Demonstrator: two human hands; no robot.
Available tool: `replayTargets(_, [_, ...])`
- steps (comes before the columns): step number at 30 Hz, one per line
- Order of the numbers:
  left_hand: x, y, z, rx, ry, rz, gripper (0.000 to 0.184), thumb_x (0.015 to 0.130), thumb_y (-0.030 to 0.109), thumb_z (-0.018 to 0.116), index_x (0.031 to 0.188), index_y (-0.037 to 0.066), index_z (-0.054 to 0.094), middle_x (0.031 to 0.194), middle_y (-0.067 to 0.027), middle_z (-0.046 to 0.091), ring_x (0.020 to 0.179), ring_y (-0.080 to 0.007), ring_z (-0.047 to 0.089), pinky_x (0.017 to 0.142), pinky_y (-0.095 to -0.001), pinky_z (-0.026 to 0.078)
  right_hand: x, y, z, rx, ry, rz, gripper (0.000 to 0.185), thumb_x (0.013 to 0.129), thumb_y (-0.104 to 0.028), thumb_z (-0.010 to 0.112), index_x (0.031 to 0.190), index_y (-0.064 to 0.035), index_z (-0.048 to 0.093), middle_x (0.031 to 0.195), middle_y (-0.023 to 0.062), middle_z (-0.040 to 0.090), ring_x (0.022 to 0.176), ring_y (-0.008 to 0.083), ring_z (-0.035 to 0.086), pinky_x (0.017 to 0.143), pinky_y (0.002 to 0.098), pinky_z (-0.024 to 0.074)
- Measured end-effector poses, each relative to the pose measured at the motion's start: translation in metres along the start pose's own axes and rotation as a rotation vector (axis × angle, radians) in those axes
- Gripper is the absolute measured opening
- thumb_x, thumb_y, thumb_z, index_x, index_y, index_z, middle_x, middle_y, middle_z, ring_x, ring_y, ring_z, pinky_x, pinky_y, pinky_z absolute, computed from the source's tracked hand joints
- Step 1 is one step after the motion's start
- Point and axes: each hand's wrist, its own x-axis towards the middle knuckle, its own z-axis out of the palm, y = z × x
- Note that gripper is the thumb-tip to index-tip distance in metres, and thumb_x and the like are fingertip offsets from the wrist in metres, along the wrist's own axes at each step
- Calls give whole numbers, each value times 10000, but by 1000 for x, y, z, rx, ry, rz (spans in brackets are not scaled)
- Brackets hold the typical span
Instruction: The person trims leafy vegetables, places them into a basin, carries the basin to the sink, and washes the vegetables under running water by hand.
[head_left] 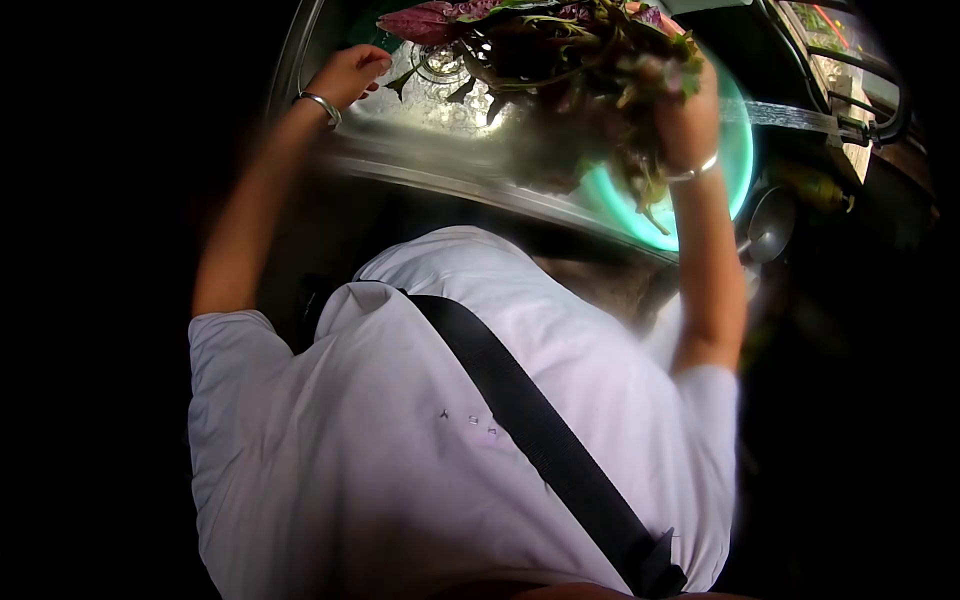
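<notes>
A large bunch of leafy greens [560, 60], purple-red and green with thin stems, hangs over the metal sink at the top of the view. My right hand [690, 115] is closed around its right end, the fingers partly covered by leaves. Below that hand, a few stems dangle in front of a turquoise basin [740, 160]. My left hand [355, 75] is left of the bunch, fingers curled in close to a leaf tip; whether they pinch anything does not show. Each wrist wears a silver bangle.
The metal sink [400, 165] has a raised front rim near my body. Clear water [790, 115] streams from a tap [855, 130] on the right towards the basin. A round metal ladle-like utensil [770, 225] lies right of the basin. Dark surroundings hide much.
</notes>
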Motion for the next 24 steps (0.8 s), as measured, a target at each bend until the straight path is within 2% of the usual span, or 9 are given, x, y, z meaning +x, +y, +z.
replayTargets(2, [1,11,12,-33,25,-20,261,861,280,554,1019,74,573,865,3,588,727,-102,566,623,-240,463,1,8,-12,-57,57,40,309,773,-114,625,1069,-34,587,941,77,623,809,150,586,709,269,467])
replayTargets(5, [0,16,19,-102,46,4,292,868,312,544,1039,76,562,895,-8,592,742,-110,575,626,-239,473,-2,-15,1,237,-173,-81,477,740,-290,686,1104,-12,550,1003,69,606,909,174,556,817,303,436])
replayTargets(6, [1,15,19,-138,48,23,314,870,330,539,1054,76,555,910,-13,595,745,-114,580,625,-238,476,-3,-19,3,269,-163,-90,443,745,-240,700,1069,20,546,959,45,599,851,112,538,755,255,449])
replayTargets(10, [-7,33,20,-519,107,105,453,882,437,480,1164,83,497,1042,-67,579,874,-172,584,750,-284,481,0,-16,9,285,-165,-143,407,744,-206,694,1056,11,548,969,54,593,872,131,538,766,268,448])
replayTargets(13, [-11,51,6,-940,-196,273,453,932,370,399,1269,66,404,1201,-113,518,1080,-231,530,876,-372,465,12,-5,12,193,-173,-187,387,742,-155,678,1063,9,539,999,61,579,906,139,529,780,273,444])
replayTargets(16, [-32,104,23,-1094,-58,297,421,921,406,403,1175,75,460,980,-86,583,935,-220,566,786,-372,478,32,2,17,-73,-269,-236,416,716,-69,660,1100,0,518,1040,74,562,953,163,521,816,283,438])
replayTargets(19, [-8,99,20,-999,-134,319,553,918,485,329,1293,78,335,1090,-123,553,983,-232,556,851,-376,464,38,14,21,190,-289,-139,431,713,-52,656,1117,-10,513,1036,79,564,962,174,524,830,291,440])
replayTargets(22, [7,80,13,-926,-217,139,562,919,486,330,1301,74,342,1192,-146,491,1042,-227,525,885,-374,443,43,13,16,187,-282,-112,414,733,-71,645,1118,2,510,1021,65,577,928,156,542,811,282,455])
replayTargets(24, [11,74,16,-1040,-359,226,542,907,452,395,1291,73,357,1181,-153,493,1049,-229,520,891,-366,437,45,8,15,240,-292,-80,414,741,-83,646,1121,8,509,1022,63,583,917,147,547,799,275,460])
